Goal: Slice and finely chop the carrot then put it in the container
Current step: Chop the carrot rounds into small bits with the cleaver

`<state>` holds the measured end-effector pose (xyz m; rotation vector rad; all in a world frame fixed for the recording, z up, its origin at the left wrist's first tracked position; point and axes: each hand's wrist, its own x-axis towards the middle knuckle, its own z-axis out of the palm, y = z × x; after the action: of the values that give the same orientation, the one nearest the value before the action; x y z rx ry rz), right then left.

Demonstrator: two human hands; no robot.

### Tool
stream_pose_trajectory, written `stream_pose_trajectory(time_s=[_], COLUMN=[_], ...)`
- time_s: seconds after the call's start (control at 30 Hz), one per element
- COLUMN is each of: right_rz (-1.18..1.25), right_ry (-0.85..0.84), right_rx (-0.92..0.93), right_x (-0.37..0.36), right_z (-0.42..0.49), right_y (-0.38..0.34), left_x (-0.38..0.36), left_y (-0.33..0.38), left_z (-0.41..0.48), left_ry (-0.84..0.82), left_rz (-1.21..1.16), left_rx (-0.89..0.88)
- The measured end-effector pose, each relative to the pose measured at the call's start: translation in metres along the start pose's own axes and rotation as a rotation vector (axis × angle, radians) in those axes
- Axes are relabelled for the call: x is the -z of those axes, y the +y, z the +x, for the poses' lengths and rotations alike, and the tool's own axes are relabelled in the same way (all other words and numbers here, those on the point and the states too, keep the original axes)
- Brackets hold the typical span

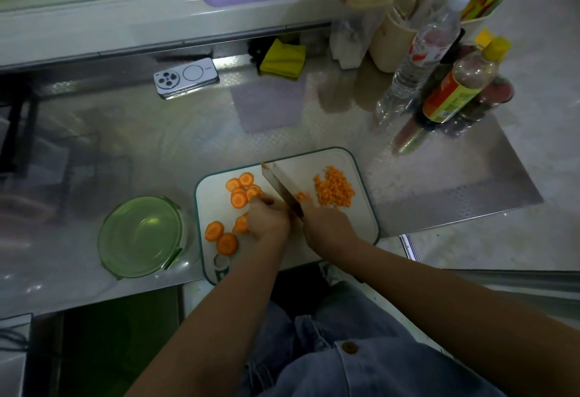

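A: Okay, left to right, quick. Far left?

B: Green container (pixel 139 236) on the surface (pixel 157 145), just beside the cutting board (pixel 307 167). Parked close, likely so the bits tip in easily. No carrot in it that I can see. Can't tell if a lid is on.

A: Board?

B: Carrot slices (pixel 240 197) lie on its left half, uncut. Left hand (pixel 268 221) sits on a few of them right against the blade, fingers curled down and pinning them so they don't slide.

A: Right side?

B: Right hand (pixel 326 224) has its fingers closed round the handle of the knife (pixel 279 183). The blade angles across the board, tip pointing away from the person. Chopped carrot (pixel 334 189) is heaped on the right, kept apart from the whole slices.

A: Stage?

B: Mid-chop, I judge. Nothing transferred yet.
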<state>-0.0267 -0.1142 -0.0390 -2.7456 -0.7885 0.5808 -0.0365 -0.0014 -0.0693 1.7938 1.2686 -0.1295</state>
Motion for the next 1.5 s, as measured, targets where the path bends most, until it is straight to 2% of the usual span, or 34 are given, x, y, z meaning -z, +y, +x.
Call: stream_pose_trajectory(time_s=[0.27, 0.5, 0.67, 0.77, 0.87, 1.03, 1.1, 1.33, 1.5], right_rz=[0.022, 0.022, 0.176, 0.26, 0.284, 0.342, 0.343, 0.371, 0.378], right_ry=[0.026, 0.054, 0.246, 0.307, 0.28, 0.269, 0.269, 0.273, 0.248], right_rx=[0.019, 0.037, 0.072, -0.001, -0.078, -0.155, -0.185, -0.19, -0.185], right_x=[-0.01, -0.01, 0.016, 0.029, 0.03, 0.022, 0.02, 0.014, 0.012], right_z=[0.005, 0.007, 0.016, 0.021, 0.017, 0.002, -0.001, -0.006, -0.007], right_y=[0.003, 0.013, 0.015, 0.024, 0.039, 0.054, 0.057, 0.063, 0.063], left_x=[0.001, 0.001, 0.01, 0.017, 0.019, 0.012, 0.008, -0.004, -0.005], left_y=[0.003, 0.002, 0.0, -0.001, -0.003, 0.002, 0.006, 0.012, 0.015], left_z=[0.003, 0.006, 0.005, 0.005, 0.01, 0.021, 0.022, 0.023, 0.014], left_ry=[0.035, -0.011, -0.053, -0.041, -0.089, -0.307, -0.387, -0.328, -0.22], left_rz=[0.068, 0.083, 0.208, 0.297, 0.41, 0.685, 0.849, 0.935, 0.937], left_rx=[-0.046, -0.078, -0.245, -0.416, -0.68, -1.222, -1.317, -1.335, -1.175])
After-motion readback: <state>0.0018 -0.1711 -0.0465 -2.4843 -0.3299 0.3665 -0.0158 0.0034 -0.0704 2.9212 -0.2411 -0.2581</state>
